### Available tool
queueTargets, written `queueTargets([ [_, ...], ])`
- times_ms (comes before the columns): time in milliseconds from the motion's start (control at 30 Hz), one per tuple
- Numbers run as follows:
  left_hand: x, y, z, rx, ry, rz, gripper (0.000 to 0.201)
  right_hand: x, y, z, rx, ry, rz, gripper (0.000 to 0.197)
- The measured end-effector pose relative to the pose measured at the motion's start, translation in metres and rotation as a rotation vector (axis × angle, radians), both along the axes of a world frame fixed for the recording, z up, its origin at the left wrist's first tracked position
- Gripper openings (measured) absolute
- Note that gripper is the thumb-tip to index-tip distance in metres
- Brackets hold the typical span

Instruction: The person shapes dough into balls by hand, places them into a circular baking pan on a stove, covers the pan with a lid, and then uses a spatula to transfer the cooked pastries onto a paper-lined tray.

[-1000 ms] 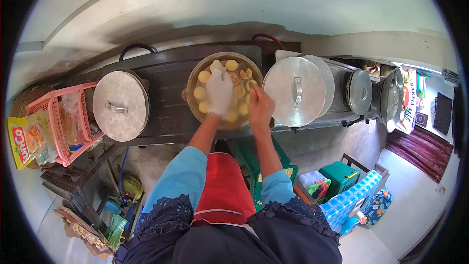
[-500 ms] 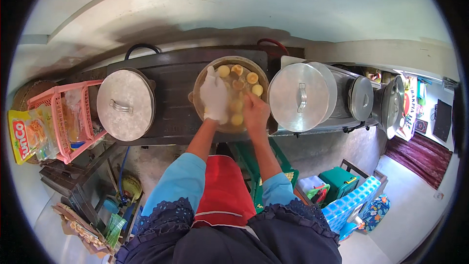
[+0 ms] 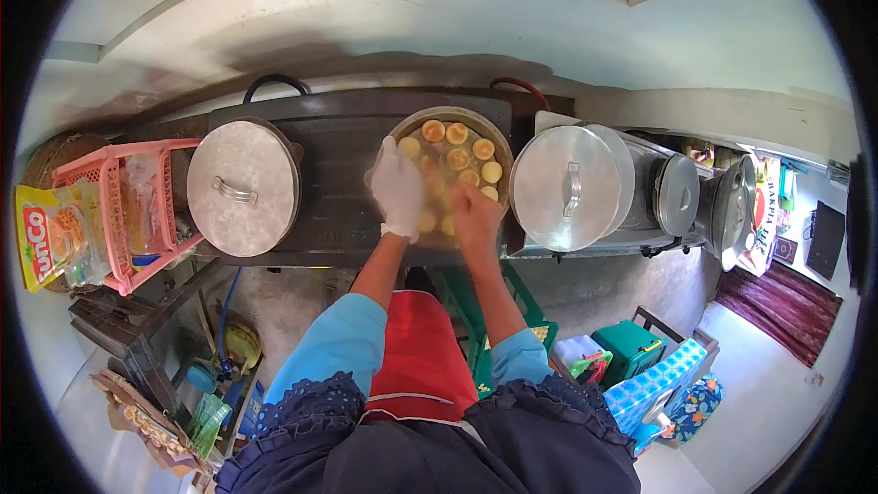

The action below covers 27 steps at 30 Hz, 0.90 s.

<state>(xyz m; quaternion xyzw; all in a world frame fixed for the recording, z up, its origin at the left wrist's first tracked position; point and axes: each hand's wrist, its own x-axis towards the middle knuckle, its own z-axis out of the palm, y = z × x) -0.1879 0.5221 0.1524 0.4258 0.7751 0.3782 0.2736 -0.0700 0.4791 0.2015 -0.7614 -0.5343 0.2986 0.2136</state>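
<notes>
A round pan point(image 3: 447, 113) on the dark stove top point(image 3: 336, 160) holds several small round cakes point(image 3: 456, 134). Those at the back and in the middle show browned tops, while a few at the right and front look pale. My left hand point(image 3: 399, 192), in a white glove, is over the pan's left side; its fingers are smeared by motion. My right hand point(image 3: 476, 217), bare, is closed in a fist over the front right of the pan. Whatever it grips is hidden or blurred. Both hands cover part of the pan.
A lidded pot point(image 3: 242, 187) stands left of the pan, and another pot with a metal lid point(image 3: 569, 187) sits close on its right. Farther right are smaller lidded pots point(image 3: 678, 190). A pink basket point(image 3: 112, 210) is at the far left. Below the counter stands a green crate point(image 3: 523, 297).
More browned tops show at the back and in the middle of the pan. My left hand has moved slightly; my right fist is a little lower. The view has shifted slightly.
</notes>
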Motion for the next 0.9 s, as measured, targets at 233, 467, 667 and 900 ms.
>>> queueTargets([
  [233,-0.011,-0.01,-0.004,-0.056,0.05,-0.045,0.037,-0.007,-0.019,0.016,0.025,0.279,-0.067,0.022],
  [467,-0.017,-0.036,-0.001,-0.008,0.214,-0.072,0.025,-0.006,-0.03,0.0,-0.067,-0.012,0.048,0.024],
  [667,-0.017,-0.034,0.03,-0.35,0.154,-0.134,0.039,-0.013,-0.044,0.02,-0.163,0.314,-0.042,0.024],
  [900,-0.032,-0.07,0.027,0.166,0.072,-0.007,0.043,-0.002,-0.057,0.008,-0.091,0.263,-0.125,0.024],
])
